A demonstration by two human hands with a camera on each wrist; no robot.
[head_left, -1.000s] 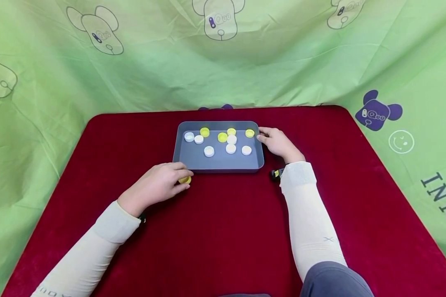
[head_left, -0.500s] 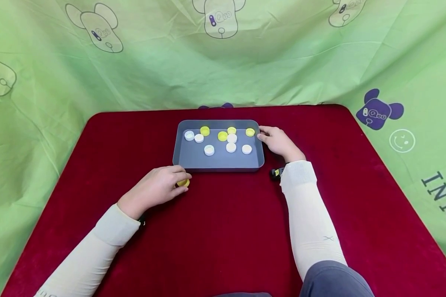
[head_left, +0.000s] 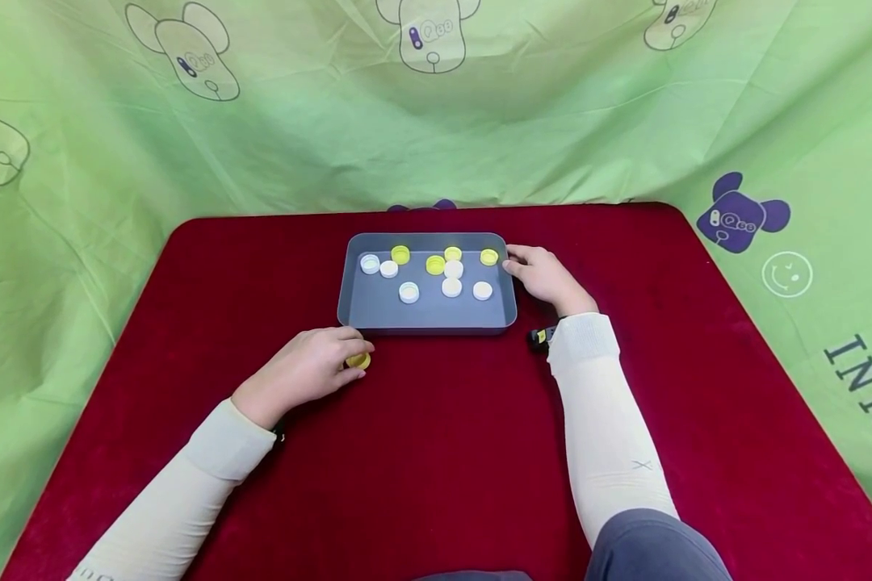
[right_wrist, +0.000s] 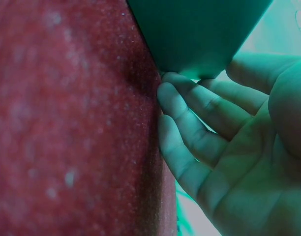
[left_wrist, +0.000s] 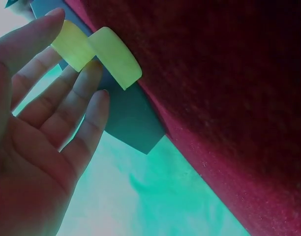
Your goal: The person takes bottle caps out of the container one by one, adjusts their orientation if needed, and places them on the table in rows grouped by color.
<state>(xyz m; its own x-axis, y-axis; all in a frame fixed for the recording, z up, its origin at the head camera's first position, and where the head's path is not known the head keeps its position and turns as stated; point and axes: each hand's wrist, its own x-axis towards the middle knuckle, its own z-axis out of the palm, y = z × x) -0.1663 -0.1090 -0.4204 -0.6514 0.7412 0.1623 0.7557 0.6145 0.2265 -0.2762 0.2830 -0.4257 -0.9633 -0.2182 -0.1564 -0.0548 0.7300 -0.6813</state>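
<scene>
A grey rectangular tray (head_left: 443, 317) holds several yellow bottle caps (head_left: 434, 265) and white bottle caps (head_left: 408, 293). By its front left corner, my left hand (head_left: 305, 365) pinches a yellow bottle cap (head_left: 359, 361) close to the table. The left wrist view has this yellow cap (left_wrist: 73, 46) between thumb and fingers, with a second yellow cap (left_wrist: 116, 59) right beside it, nearer the red cloth. At the tray's right side, my right hand (head_left: 545, 278) touches the wall; the fingertips (right_wrist: 172, 91) lie along its lower edge in the right wrist view.
Red cloth (head_left: 436, 452) covers the table around and in front of the tray. Green printed fabric (head_left: 552, 121) hangs behind the table and along both sides. A dark wrist device (head_left: 541, 340) sits under the right sleeve.
My left hand has drawn slightly toward me and to the left with the yellow bottle cap. My right hand has stayed at the tray, and the caps inside keep their places.
</scene>
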